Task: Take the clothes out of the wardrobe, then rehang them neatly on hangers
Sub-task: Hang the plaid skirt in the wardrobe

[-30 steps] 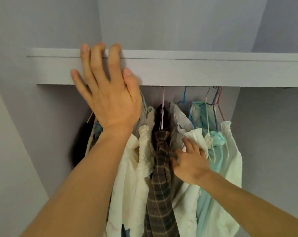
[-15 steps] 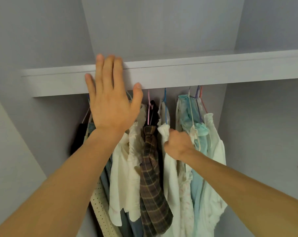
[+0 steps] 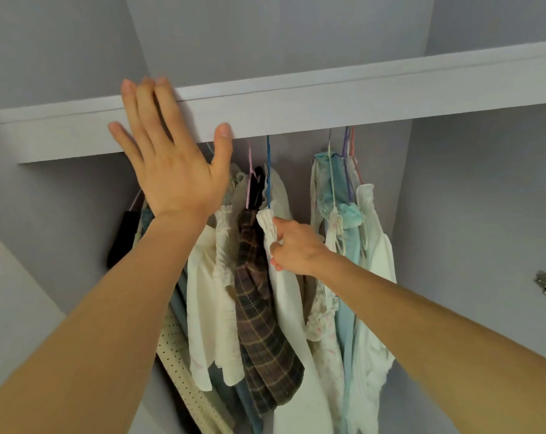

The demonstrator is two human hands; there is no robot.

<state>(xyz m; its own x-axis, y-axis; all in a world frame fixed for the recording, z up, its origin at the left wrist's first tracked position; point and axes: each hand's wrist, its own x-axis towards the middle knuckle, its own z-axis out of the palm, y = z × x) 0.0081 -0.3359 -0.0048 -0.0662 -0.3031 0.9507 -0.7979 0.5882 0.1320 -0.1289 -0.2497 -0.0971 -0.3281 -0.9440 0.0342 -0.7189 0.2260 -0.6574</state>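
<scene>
R hand (image 3: pixel 293 245) pinches the white garment (image 3: pixel 292 324), now slid left on its blue hanger (image 3: pixel 268 170), a gap opened to the teal clothes (image 3: pixel 347 214); still hung in the wardrobe (image 3: pixel 469 214), prob. ready to lift off. L hand (image 3: pixel 174 170) lies flat on the shelf edge (image 3: pixel 359 104), fingers spread, empty.

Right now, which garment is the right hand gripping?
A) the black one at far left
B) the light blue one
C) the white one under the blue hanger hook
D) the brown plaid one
C: the right hand pinches the ruffled top of the white garment below the blue hanger, beside the plaid garment, which it does not hold.
</scene>
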